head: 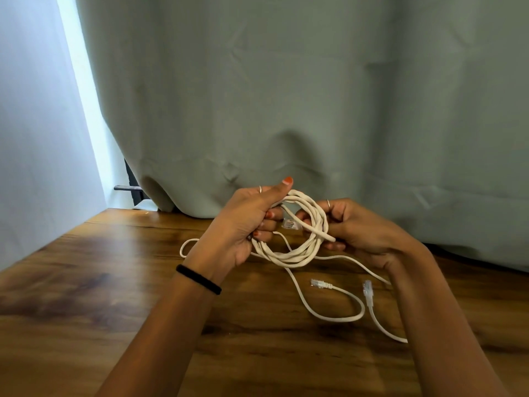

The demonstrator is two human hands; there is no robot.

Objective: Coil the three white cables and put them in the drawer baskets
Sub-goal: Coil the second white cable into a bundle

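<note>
A white cable wound into a coil (294,255) hangs between both hands above the wooden table (114,282). My left hand (246,224) grips the coil's left side, thumb laid over the top. My right hand (357,227) holds the right side, fingers curled round the strands. The coil's clear plug (289,224) sits inside the ring and its end strand crosses the coil. Loose white cable lies on the table below, with two clear plugs (319,283) (367,290) showing. No drawer or basket is in view.
A grey-green curtain (286,96) hangs right behind the table's far edge. A pale wall and a bright gap are at the left, with a dark bar (128,188) by the curtain's foot. A cable loop (186,247) pokes out behind my left wrist.
</note>
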